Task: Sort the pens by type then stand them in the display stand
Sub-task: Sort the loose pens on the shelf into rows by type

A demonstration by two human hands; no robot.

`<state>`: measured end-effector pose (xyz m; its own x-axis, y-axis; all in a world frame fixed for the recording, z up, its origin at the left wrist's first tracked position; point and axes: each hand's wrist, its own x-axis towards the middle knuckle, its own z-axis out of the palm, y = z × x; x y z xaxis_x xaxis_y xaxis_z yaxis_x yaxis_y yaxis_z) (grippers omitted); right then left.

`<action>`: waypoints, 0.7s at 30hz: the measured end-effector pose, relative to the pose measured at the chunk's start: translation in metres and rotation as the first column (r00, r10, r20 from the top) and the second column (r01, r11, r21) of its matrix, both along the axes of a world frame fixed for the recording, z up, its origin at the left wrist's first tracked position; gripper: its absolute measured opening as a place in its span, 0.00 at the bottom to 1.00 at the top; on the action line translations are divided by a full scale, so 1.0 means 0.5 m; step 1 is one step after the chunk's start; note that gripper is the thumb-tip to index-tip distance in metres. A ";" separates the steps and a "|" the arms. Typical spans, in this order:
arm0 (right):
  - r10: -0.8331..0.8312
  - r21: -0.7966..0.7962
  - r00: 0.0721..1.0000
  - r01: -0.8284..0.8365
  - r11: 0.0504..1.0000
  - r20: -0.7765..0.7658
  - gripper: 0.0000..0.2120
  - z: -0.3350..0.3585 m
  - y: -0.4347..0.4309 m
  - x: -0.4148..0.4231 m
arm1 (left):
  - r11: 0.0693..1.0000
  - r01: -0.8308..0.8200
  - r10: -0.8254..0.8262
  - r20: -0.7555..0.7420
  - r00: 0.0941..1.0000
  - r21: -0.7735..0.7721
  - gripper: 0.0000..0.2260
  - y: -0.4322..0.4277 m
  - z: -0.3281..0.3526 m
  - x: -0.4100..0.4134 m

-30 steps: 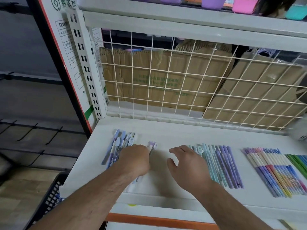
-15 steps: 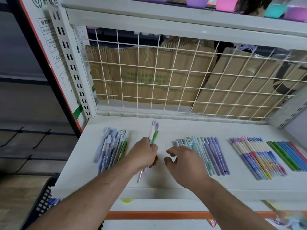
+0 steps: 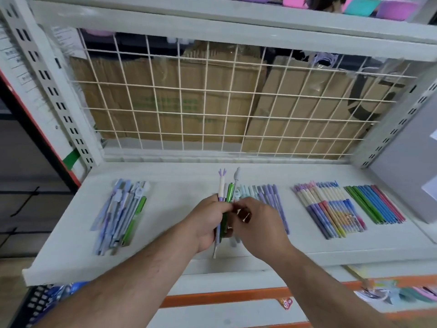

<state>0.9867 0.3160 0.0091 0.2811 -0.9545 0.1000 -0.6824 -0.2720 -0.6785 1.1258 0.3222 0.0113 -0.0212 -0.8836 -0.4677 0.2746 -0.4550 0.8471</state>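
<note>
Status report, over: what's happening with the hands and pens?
Left hand grips a few pens, upright. Right hand fingertips at the bunch, grip unclear. Other pens lie in rows on the shelf; nothing blocking.

White shelf (image 3: 179, 192), green pen (image 3: 229, 194), white-and-lilac pen (image 3: 221, 188), cream wire grid (image 3: 180, 85), orange trim (image 3: 236, 296)
</note>
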 end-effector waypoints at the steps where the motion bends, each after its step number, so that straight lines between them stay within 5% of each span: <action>1: -0.005 0.003 1.000 0.005 1.000 0.015 0.03 -0.001 -0.006 -0.019 | 1.000 -0.001 0.001 -0.003 1.000 0.000 0.06 -0.006 0.002 -0.020; 9: 0.010 0.034 1.000 -0.011 0.999 0.029 0.02 0.005 -0.075 -0.207 | 0.999 -0.029 0.034 -0.150 0.988 0.032 0.05 -0.060 0.026 -0.224; 17: 0.016 -0.107 0.986 -0.033 0.994 -0.164 0.14 0.010 -0.126 -0.366 | 0.991 -0.092 0.113 -0.240 0.964 0.097 0.06 -0.114 0.045 -0.400; 21: -0.059 -0.124 0.992 0.045 0.991 -0.110 0.05 0.009 -0.146 -0.427 | 0.988 -0.104 0.127 -0.219 0.967 0.115 0.08 -0.136 0.047 -0.474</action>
<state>0.7733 0.2431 0.0134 0.2473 -0.9509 0.1861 -0.7683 -0.3095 -0.5603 0.8888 0.2542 0.0350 -0.0370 -0.8344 -0.5499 0.5089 -0.4893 0.7083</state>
